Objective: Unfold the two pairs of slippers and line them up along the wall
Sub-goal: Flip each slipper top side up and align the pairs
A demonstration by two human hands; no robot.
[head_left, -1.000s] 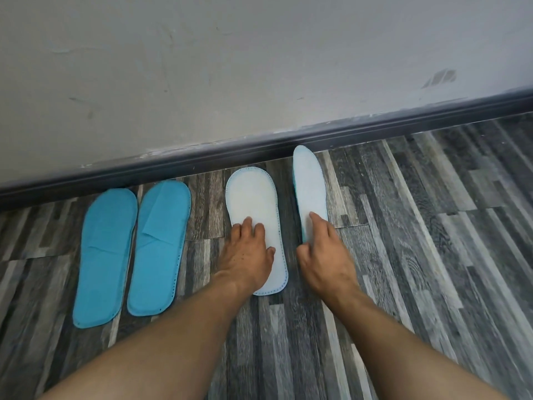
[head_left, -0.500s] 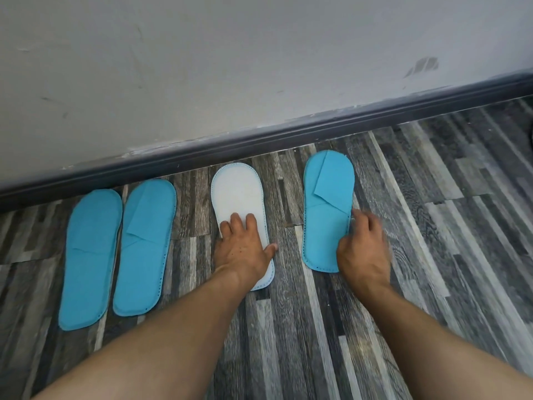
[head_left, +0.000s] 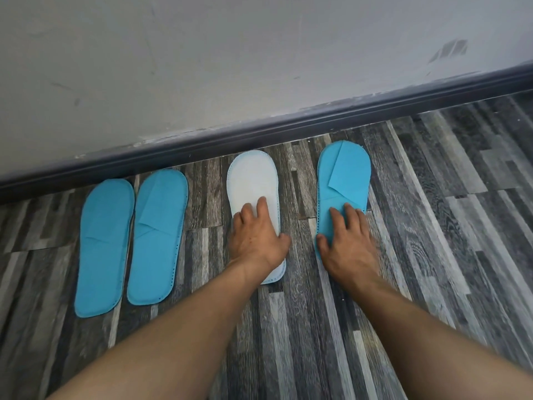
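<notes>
**Pressing two slippers flat beside the skirting**

Lying along a dark skirting board under a scuffed pale wall, four slippers are sitting on a grey wood-grain plank floor, toes pointing toward 12 o'clock.

At about 9 o'clock from the hands, the far-left blue slipper is lying flat, almost touching the second blue slipper, whose upper is showing a diagonal crease. Well apart from those, toward the middle, the white-soled slipper is lying sole up, blue stitching running round its edge. The left hand is resting palm down on its heel half, fingers spread and flat, gripping nothing, thumb reaching toward 3 o'clock onto the floor.

Near it at 3 o'clock, the right blue slipper is lying upper side up, its flap creased at an angle. The right hand is pressing open on its heel half, fingers splayed toward 12 o'clock, holding nothing.

No writing or brand is showing on any slipper.
</notes>
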